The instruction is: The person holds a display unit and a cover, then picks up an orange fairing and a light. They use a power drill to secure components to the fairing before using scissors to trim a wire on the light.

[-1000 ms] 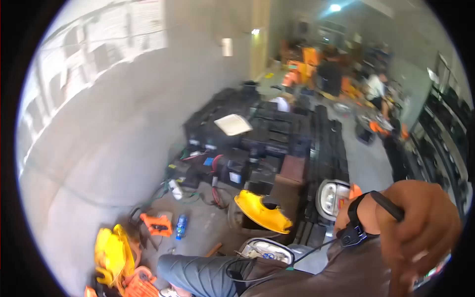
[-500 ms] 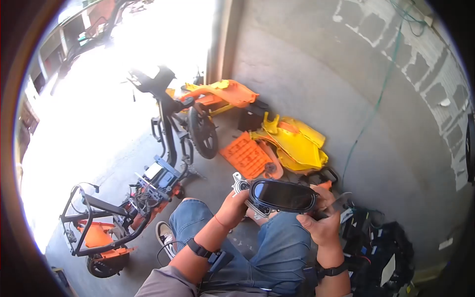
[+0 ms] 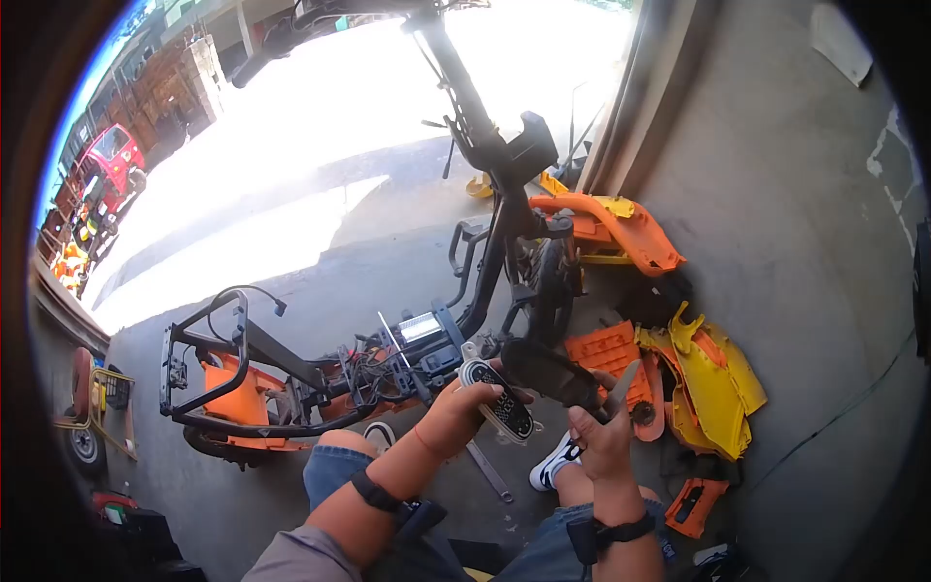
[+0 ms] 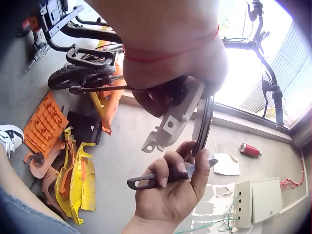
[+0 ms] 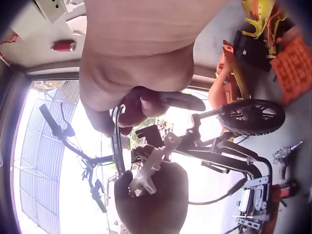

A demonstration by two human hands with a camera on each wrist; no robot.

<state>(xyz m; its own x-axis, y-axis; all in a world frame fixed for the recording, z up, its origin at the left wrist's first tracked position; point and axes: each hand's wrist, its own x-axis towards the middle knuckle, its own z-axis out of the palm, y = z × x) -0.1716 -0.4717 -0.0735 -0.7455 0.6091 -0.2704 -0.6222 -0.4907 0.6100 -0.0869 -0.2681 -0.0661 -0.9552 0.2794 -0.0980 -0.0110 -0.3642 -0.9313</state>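
Observation:
In the head view my left hand [image 3: 454, 417] grips a pale lamp-like part [image 3: 506, 412] with a dotted black panel, thumb on its face. A dark oval cover [image 3: 548, 373] stands tilted beside it, between the two hands. My right hand [image 3: 603, 446] holds a grey knife-like tool [image 3: 624, 388] and touches the cover's near end with its fingers. The left wrist view shows this tool's dark slotted handle [image 4: 146, 182] across the right fingers, close under the cover's edge [image 4: 207, 124]. A white bracket [image 5: 153, 168] on the pale part juts out by the left hand in the right wrist view.
A stripped scooter frame [image 3: 485, 281] stands just ahead, wiring exposed. Orange panels [image 3: 630, 233] and yellow panels [image 3: 713, 383] lie along the right. A long metal bar [image 3: 490, 472] is on the floor between my feet. A doorway opens onto bright ground.
My view has swung from the room's interior to the scooter and doorway. Since half a second ago, the dark oval cover has tilted away from facing up, and the pale part's dotted panel now shows.

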